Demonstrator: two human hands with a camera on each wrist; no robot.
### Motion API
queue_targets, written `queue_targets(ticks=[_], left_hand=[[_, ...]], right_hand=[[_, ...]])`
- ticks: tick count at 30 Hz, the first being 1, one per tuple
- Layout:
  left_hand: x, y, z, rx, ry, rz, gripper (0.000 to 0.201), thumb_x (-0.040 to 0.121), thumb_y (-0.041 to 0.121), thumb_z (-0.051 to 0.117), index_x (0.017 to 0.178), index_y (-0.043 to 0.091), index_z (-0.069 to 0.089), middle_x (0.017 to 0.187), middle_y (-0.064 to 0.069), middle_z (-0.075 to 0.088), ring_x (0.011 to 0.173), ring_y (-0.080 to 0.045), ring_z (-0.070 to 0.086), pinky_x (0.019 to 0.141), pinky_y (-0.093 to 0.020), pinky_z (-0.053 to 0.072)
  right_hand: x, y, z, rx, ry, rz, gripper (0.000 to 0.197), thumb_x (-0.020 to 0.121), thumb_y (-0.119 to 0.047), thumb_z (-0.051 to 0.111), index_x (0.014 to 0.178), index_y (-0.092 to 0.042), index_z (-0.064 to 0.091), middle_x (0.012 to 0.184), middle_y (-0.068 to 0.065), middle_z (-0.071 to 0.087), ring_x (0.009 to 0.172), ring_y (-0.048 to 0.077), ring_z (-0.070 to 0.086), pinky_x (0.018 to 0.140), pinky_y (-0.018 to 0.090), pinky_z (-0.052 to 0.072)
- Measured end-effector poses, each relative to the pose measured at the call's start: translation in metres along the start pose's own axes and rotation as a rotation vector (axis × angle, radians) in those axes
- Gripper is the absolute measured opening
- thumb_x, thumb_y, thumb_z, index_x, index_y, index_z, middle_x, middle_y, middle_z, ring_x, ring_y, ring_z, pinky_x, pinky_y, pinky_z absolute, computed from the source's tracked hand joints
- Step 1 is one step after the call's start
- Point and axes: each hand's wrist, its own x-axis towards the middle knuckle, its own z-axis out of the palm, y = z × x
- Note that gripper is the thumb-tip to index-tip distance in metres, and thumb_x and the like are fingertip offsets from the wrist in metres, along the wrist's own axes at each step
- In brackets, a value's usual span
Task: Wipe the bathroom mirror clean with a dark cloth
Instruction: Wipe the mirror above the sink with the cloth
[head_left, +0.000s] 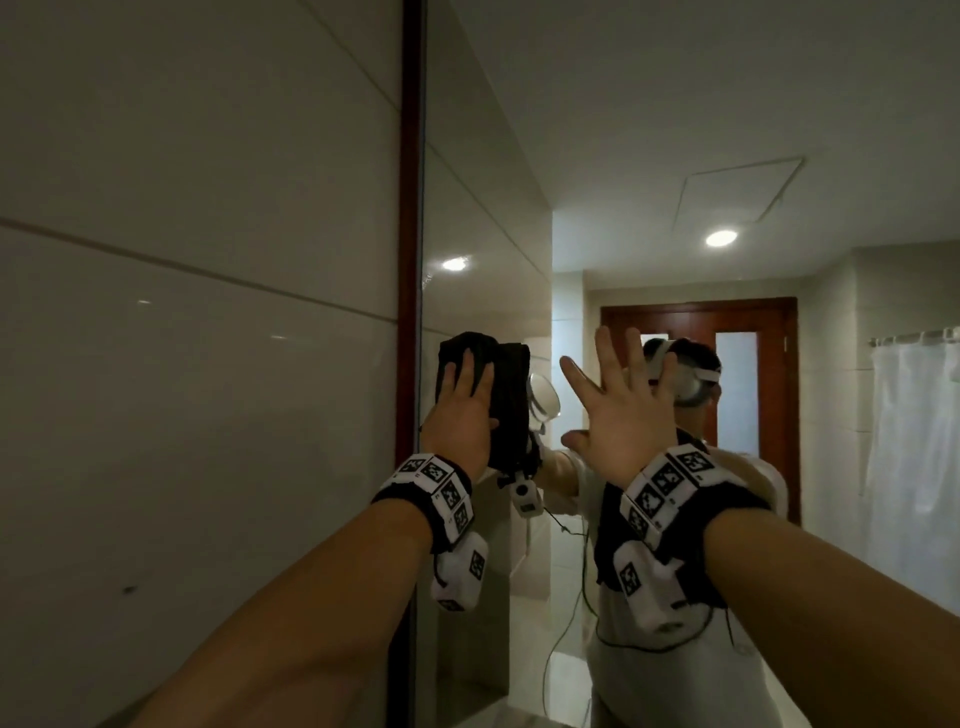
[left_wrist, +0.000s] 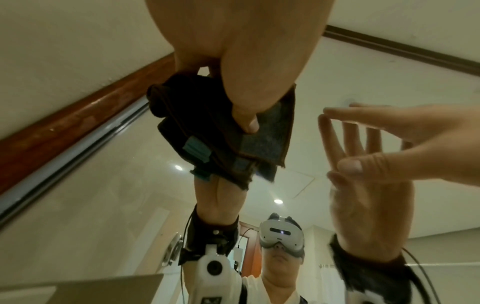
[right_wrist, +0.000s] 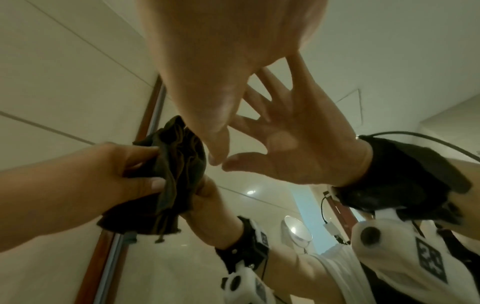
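Against the far left of the scene stood the tiled wall (head_left: 197, 270), and just beside it ran the wooden frame (head_left: 410, 218) at the mirror's left edge. And right there, hard by that frame, was the action: the left hand (head_left: 460, 415) had the dark cloth (head_left: 506, 395) pressed flat onto the mirror (head_left: 483, 208), fingers laid over the bunched fabric and the thumb hooked round its lower edge, as the left wrist view showed. So the cloth was gripped and touching the glass, low on the mirror's left side. Wiping looked well in hand, though how much glass was already done could not be told from here.

Moving right, the right hand (head_left: 618, 410) was up beside it, fingers spread and straight, holding nothing. From the right wrist view its thumb tip met its own reflection, so it seemed to rest on the glass, perhaps steadying.

Further right, the mirror showed a reflected door (head_left: 696, 322) and a shower curtain (head_left: 914, 441).

The next move, by my reckoning, called for firm, even pressure and a sweep rightward or upward across the untouched pane, with the bare hand lifting clear so it left no prints.
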Motion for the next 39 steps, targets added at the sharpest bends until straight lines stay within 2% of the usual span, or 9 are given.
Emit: queue_targets(ticks=[7, 10, 14, 19, 24, 27, 30, 34, 39], left_hand=[[0.024, -0.029, -0.016, 0.006, 0.061, 0.0, 0.061, 0.097, 0.004, 0.049, 0.153, 0.014, 0.026, 0.162, -0.013, 0.011, 0.145, -0.031, 0.024, 0.114, -0.044, 0.035], [0.037, -0.043, -0.043, 0.002, 0.188, -0.011, 0.061, 0.096, 0.006, 0.054, 0.152, 0.01, 0.03, 0.16, -0.017, 0.019, 0.138, -0.035, 0.035, 0.11, -0.047, 0.039], [0.03, -0.046, -0.068, 0.394, 0.166, -0.024, 0.06, 0.097, 0.011, 0.053, 0.152, 0.014, 0.028, 0.161, -0.014, 0.01, 0.139, -0.034, 0.026, 0.099, -0.042, 0.047], [0.021, -0.043, -0.067, 0.747, 0.032, -0.04, 0.032, 0.092, 0.021, 0.051, 0.121, 0.016, 0.061, 0.141, -0.009, 0.035, 0.125, -0.031, 0.036, 0.096, -0.039, 0.036], [0.01, -0.046, -0.054, 0.787, -0.059, 0.036, 0.038, 0.097, 0.018, 0.045, 0.133, 0.009, 0.049, 0.141, -0.016, 0.042, 0.129, -0.031, 0.038, 0.105, -0.04, 0.033], [0.002, -0.053, -0.049, 0.782, -0.103, 0.036, 0.053, 0.101, 0.024, 0.039, 0.15, 0.007, 0.028, 0.159, -0.02, 0.017, 0.146, -0.034, 0.019, 0.115, -0.045, 0.022], [0.0, -0.057, -0.049, 0.829, -0.169, 0.014, 0.06, 0.102, 0.033, 0.032, 0.155, 0.011, 0.014, 0.163, -0.016, 0.002, 0.149, -0.031, 0.005, 0.117, -0.048, 0.014], [0.005, -0.051, -0.047, 0.877, -0.188, -0.024, 0.062, 0.101, 0.036, 0.027, 0.156, 0.011, 0.011, 0.163, -0.016, -0.002, 0.15, -0.033, 0.001, 0.118, -0.054, 0.007], [0.014, -0.046, -0.053, 0.905, -0.205, -0.042, 0.068, 0.1, 0.038, 0.033, 0.156, 0.009, 0.007, 0.162, -0.018, -0.006, 0.15, -0.034, -0.002, 0.119, -0.054, 0.004]], right_hand=[[0.002, 0.006, 0.014, 0.001, 0.025, -0.009, 0.091, 0.086, -0.073, 0.042, 0.152, -0.043, -0.012, 0.158, 0.007, -0.034, 0.143, 0.037, -0.032, 0.106, 0.064, -0.024], [0.004, 0.007, 0.018, 0.007, 0.046, -0.005, 0.091, 0.085, -0.07, 0.046, 0.152, -0.044, -0.011, 0.158, 0.008, -0.034, 0.143, 0.037, -0.033, 0.109, 0.066, -0.022], [0.003, 0.008, 0.023, 0.026, 0.08, -0.021, 0.088, 0.086, -0.075, 0.038, 0.153, -0.042, -0.007, 0.159, 0.009, -0.032, 0.143, 0.037, -0.033, 0.112, 0.067, -0.012], [0.005, 0.009, 0.028, 0.014, 0.09, -0.008, 0.094, 0.08, -0.078, 0.045, 0.155, -0.042, 0.0, 0.162, 0.01, -0.023, 0.145, 0.038, -0.028, 0.112, 0.067, -0.014], [0.005, 0.007, 0.025, 0.021, 0.091, -0.011, 0.093, 0.083, -0.073, 0.045, 0.154, -0.042, -0.006, 0.16, 0.009, -0.029, 0.144, 0.038, -0.031, 0.112, 0.066, -0.015], [0.004, 0.008, 0.024, 0.031, 0.072, -0.008, 0.094, 0.083, -0.073, 0.044, 0.153, -0.042, -0.01, 0.158, 0.009, -0.033, 0.142, 0.038, -0.035, 0.111, 0.065, -0.017], [0.003, 0.007, 0.021, 0.04, 0.054, -0.009, 0.096, 0.082, -0.072, 0.046, 0.153, -0.042, -0.013, 0.157, 0.009, -0.036, 0.14, 0.038, -0.038, 0.111, 0.066, -0.018], [0.003, 0.008, 0.019, 0.013, 0.035, -0.017, 0.1, 0.083, -0.067, 0.049, 0.151, -0.04, -0.018, 0.154, 0.011, -0.04, 0.139, 0.04, -0.038, 0.11, 0.067, -0.016], [0.004, 0.009, 0.021, 0.004, 0.075, -0.009, 0.098, 0.08, -0.075, 0.048, 0.154, -0.041, -0.007, 0.16, 0.012, -0.028, 0.143, 0.041, -0.031, 0.111, 0.067, -0.014]])
